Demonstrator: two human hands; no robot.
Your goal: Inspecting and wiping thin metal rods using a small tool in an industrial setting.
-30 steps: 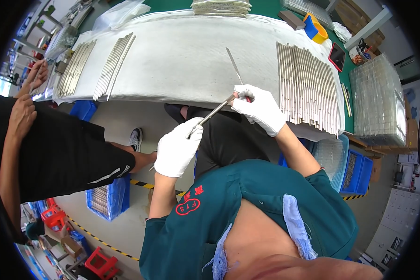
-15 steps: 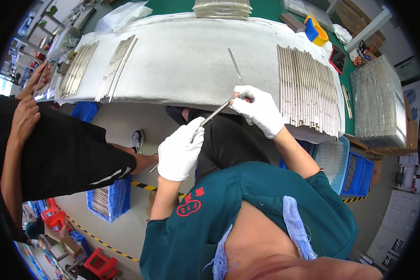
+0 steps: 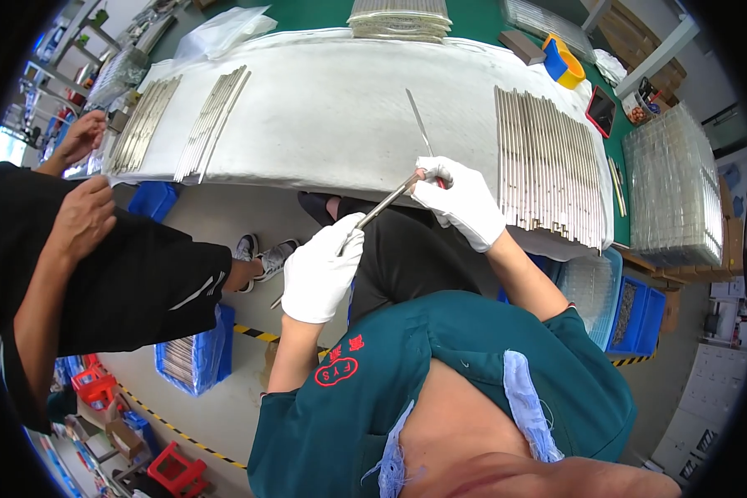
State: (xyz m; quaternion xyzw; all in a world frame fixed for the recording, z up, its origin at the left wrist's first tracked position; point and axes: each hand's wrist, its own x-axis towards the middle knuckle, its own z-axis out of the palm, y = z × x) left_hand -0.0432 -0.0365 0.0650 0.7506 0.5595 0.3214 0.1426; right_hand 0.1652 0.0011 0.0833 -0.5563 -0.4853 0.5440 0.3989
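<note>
Before desk (image 3: 307, 15) — left hand (image 3: 322, 270) wraps metal rod (image 3: 388, 201); right hand (image 3: 466, 205) pinches thin blade (image 3: 418, 116), apparently rod tip too. Close handwork — next move likely needs steadiness.

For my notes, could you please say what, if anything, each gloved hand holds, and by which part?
The left hand grips a metal rod by its lower half; the right hand holds its upper end, and a blade by its near end.
</note>
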